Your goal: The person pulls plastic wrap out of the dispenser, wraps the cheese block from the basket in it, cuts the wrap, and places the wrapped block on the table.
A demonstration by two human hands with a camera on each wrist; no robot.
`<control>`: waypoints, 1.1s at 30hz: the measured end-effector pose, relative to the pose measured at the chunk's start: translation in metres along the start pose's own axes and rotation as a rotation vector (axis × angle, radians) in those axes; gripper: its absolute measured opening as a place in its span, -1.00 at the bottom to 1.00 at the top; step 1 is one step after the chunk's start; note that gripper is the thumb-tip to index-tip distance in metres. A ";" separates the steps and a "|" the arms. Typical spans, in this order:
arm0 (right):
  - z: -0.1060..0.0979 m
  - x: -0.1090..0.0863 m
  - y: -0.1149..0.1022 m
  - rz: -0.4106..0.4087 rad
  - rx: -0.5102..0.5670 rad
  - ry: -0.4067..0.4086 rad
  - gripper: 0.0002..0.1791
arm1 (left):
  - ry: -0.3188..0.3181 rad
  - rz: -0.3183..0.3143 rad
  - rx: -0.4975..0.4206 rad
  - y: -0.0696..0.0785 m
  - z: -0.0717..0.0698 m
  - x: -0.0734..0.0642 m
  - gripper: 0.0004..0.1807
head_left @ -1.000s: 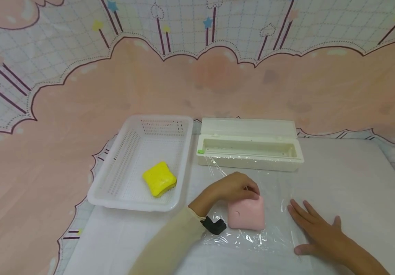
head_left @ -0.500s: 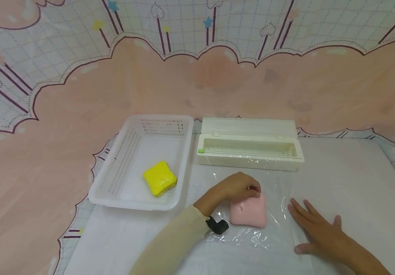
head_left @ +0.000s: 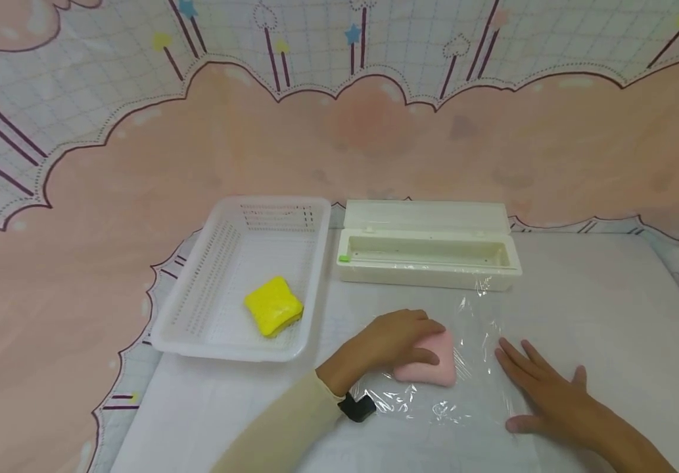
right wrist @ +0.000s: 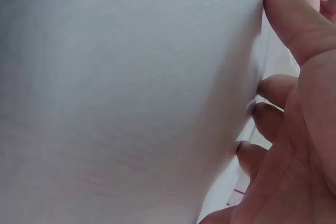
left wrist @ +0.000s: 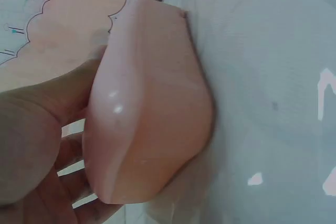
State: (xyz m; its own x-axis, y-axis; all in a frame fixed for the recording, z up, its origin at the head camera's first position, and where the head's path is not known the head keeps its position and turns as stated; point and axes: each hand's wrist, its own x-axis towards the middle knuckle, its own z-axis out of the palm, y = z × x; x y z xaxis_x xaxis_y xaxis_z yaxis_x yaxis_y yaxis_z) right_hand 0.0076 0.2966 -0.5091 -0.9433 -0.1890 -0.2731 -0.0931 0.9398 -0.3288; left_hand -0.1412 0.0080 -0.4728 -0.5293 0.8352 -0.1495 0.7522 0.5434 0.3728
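In the head view a pink pillow-shaped block lies on a sheet of clear cling film spread on the white table. My left hand holds the block at its left part, thumb and fingers spread across it. The left wrist view shows the block's glossy side up close, with the left hand around its left edge. My right hand rests flat at the film's right edge, fingers spread. In the right wrist view, the fingertips of the right hand touch the white surface.
A white perforated basket stands at the left, with a yellow pillow-shaped block in it. Behind the film is a long cream-coloured film dispenser box with its lid up. Patterned cloth hangs behind the table.
My left hand has shifted from the block's far edge to its left part, with the thumb now over it. The film near the dispenser's left has dropped away. The right hand stays put.
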 end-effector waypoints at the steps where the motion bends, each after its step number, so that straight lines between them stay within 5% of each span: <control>1: 0.000 0.000 0.000 0.001 0.003 -0.001 0.35 | 0.008 0.001 -0.009 -0.001 0.001 0.000 -0.40; 18: -0.002 -0.010 0.006 -0.028 0.026 0.046 0.20 | 0.048 -0.041 -0.087 -0.010 0.015 -0.003 -0.40; 28: -0.022 -0.016 0.010 -0.186 0.118 0.248 0.01 | 0.070 -0.023 -0.092 -0.008 0.009 -0.008 -0.38; 33: -0.023 -0.015 0.003 -0.126 0.072 0.222 -0.09 | 0.117 -0.036 -0.035 -0.004 0.006 -0.020 -0.42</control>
State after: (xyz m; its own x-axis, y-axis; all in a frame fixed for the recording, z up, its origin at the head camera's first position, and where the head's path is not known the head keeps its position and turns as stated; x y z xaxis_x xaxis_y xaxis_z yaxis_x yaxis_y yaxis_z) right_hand 0.0142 0.3089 -0.4856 -0.9732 -0.2287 -0.0237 -0.1987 0.8885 -0.4136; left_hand -0.1316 -0.0106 -0.4766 -0.5992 0.7986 -0.0565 0.7188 0.5677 0.4013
